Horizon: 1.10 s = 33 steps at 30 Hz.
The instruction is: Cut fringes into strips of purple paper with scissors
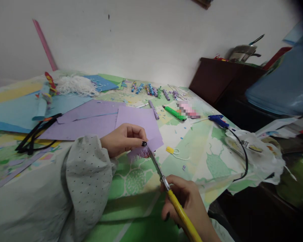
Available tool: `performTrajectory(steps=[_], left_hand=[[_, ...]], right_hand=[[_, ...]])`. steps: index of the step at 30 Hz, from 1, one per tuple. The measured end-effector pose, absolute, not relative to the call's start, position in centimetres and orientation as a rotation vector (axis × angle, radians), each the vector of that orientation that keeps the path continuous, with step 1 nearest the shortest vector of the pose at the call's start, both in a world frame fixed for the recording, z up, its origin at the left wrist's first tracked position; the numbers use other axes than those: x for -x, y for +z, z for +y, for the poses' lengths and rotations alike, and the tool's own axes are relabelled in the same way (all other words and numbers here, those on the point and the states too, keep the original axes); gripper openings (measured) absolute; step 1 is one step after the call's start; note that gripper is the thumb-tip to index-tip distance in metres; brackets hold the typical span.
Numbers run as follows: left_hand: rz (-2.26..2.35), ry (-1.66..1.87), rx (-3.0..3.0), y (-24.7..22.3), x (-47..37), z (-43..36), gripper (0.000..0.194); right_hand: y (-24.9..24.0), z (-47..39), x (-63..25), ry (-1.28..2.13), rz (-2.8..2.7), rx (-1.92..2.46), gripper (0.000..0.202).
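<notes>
Pinched between the fingers of my left hand is a small strip of purple paper, its lower edge cut into a fine fringe. My right hand is wrapped round yellow-handled scissors. The metal blades point up and left, with their tips at the fringed edge, right by my left fingertips. Behind my left hand lies a flat purple sheet, overlapping darker purple sheets.
A green cutter, a purple paper tube and a blue glue gun lie beyond my hands. Farther back are white yarn and several curled paper pieces. A plastic bag sits at the right edge.
</notes>
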<state>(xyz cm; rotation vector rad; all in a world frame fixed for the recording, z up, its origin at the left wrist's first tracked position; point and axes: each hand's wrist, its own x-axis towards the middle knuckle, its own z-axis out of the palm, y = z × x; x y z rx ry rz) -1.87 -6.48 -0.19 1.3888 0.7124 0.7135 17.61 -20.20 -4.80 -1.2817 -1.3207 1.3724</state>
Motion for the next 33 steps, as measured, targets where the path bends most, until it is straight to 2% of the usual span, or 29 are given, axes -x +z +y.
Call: performTrajectory(steps=[33], left_hand=[[0.721, 0.716, -1.414, -0.16, 1.9, -6.42, 0.017]], right_hand=[[-5.02, -20.34, -17.61, 1.333, -1.317, 1.315, 0.052]])
